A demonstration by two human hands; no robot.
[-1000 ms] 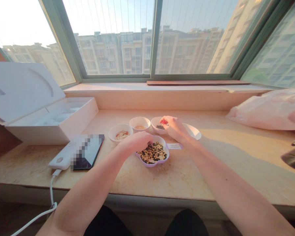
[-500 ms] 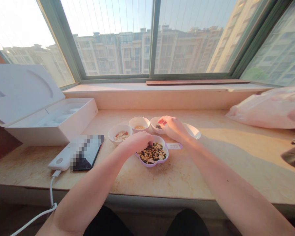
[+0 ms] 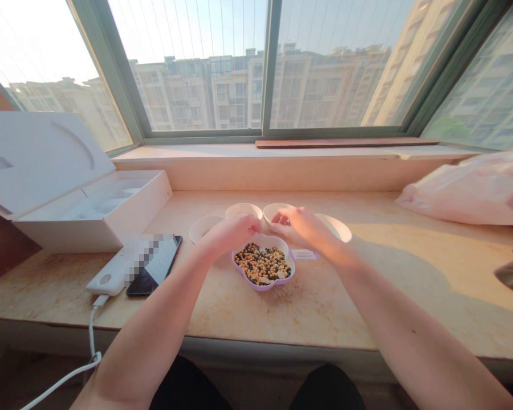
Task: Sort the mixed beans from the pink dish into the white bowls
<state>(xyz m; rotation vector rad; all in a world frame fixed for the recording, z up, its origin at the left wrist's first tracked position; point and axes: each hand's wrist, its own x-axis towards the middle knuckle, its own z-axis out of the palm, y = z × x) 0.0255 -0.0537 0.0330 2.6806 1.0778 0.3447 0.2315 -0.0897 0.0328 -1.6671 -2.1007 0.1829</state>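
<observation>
Hovering left hand and right hand above round white bowls, fingertips seemingly pinching

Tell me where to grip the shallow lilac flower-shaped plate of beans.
Pinch the lilac plate by its near rim, coming from your side of the stone sill. That edge looks free, while your left hand, right hand and the white bowls crowd the far side, and the plate lies flat.

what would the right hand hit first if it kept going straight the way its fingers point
Most likely the small white bowl right ahead of the right hand, at its rim. The hand seems to be at or just above that rim already, but depth is hard to judge from this view.
</observation>
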